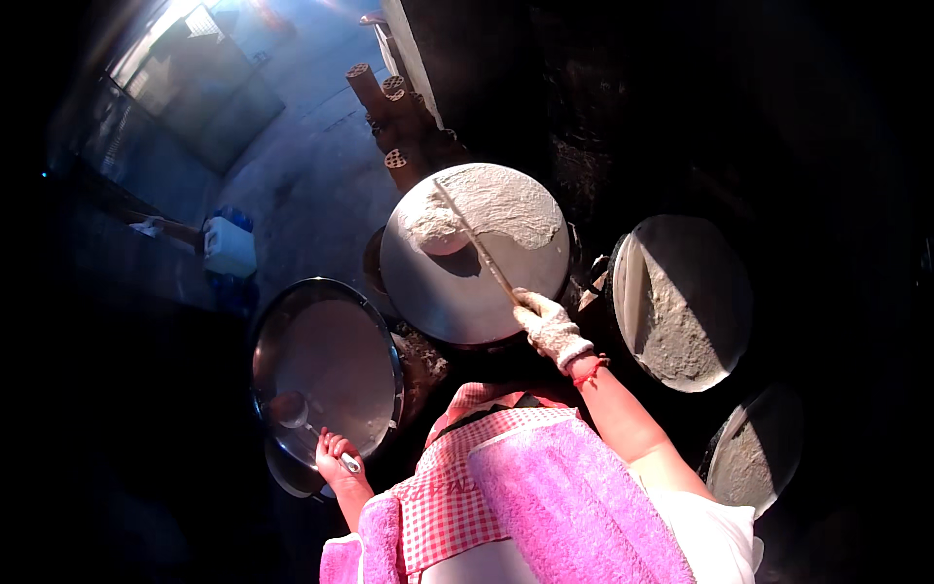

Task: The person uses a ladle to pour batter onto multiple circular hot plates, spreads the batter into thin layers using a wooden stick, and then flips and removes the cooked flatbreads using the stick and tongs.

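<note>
My left hand (pixel 338 457), bare, is closed round the handle of a metal ladle (pixel 289 410). The ladle's bowl rests in pale batter (pixel 336 355) inside a wide metal basin (pixel 398 370). A knitted white glove covers my right hand (pixel 547 329), which grips one end of a long thin wooden stick (pixel 474 237). That stick reaches across a round griddle (pixel 418 302), its far end at a whitish batter layer (pixel 506 204). The batter covers the griddle's far part, with a rounded lobe at the left; the near part is bare.
At the right stands a second round griddle (pixel 705 258) bearing a pale sheet (pixel 671 326), and nearer a third griddle (pixel 754 453), partly in shadow. Perforated cylindrical briquettes (pixel 394 117) are stacked behind the middle griddle. A white jug (pixel 230 246) sits far left. Deep shadow hides the right side.
</note>
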The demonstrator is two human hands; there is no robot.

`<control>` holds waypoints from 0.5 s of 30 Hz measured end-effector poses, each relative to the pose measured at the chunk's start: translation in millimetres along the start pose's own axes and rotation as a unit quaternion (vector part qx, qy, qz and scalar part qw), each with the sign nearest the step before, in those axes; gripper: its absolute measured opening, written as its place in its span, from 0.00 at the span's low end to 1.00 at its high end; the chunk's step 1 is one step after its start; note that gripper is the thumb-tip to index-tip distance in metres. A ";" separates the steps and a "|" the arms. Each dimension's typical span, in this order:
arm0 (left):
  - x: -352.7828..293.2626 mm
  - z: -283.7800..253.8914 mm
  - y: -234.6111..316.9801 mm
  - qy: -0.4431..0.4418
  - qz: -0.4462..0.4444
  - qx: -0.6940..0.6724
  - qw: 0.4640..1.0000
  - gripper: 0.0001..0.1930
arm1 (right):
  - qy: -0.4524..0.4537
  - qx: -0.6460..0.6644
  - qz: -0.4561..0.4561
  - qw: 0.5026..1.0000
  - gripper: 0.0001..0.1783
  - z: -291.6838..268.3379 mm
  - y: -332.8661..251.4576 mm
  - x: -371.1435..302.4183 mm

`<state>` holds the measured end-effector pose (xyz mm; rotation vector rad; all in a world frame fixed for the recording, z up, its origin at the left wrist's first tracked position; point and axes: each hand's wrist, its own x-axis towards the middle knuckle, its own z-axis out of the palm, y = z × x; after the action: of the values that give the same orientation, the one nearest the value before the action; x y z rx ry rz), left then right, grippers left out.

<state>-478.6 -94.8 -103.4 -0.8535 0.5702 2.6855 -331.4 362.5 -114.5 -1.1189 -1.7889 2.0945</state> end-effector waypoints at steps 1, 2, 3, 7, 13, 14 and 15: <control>2.5 3.7 -2.8 -0.003 -0.014 -0.020 1.000 0.09 | -0.038 -0.026 -0.034 0.998 0.22 16.5 -0.9 8.4; 7.4 2.5 -0.7 -0.008 -0.021 -0.046 0.999 0.09 | -0.059 -0.032 -0.022 0.997 0.23 15.6 -16.7 5.9; 9.5 3.1 6.0 -0.012 -0.023 -0.068 0.997 0.09 | -0.083 -0.035 -0.007 0.996 0.23 15.7 -32.0 2.4; 8.4 5.4 -2.9 -0.012 -0.011 -0.054 0.998 0.11 | -0.010 -0.061 -0.013 0.998 0.25 -36.8 -46.8 32.3; -9.4 -9.5 6.1 0.024 0.011 -0.058 0.998 0.11 | -0.206 -0.269 0.017 0.941 0.28 -0.5 -115.1 59.2; -12.7 -6.7 9.6 0.024 0.016 -0.060 0.998 0.11 | -0.227 -0.302 0.055 0.924 0.29 2.2 -122.9 51.4; -14.2 -6.4 9.5 0.023 0.019 -0.066 0.997 0.11 | -0.237 -0.305 0.042 0.921 0.27 -6.9 -117.4 49.9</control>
<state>-467.6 -107.9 -97.0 -0.9514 0.4277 2.7694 -401.1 427.5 -29.5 -0.8382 -2.8067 2.0256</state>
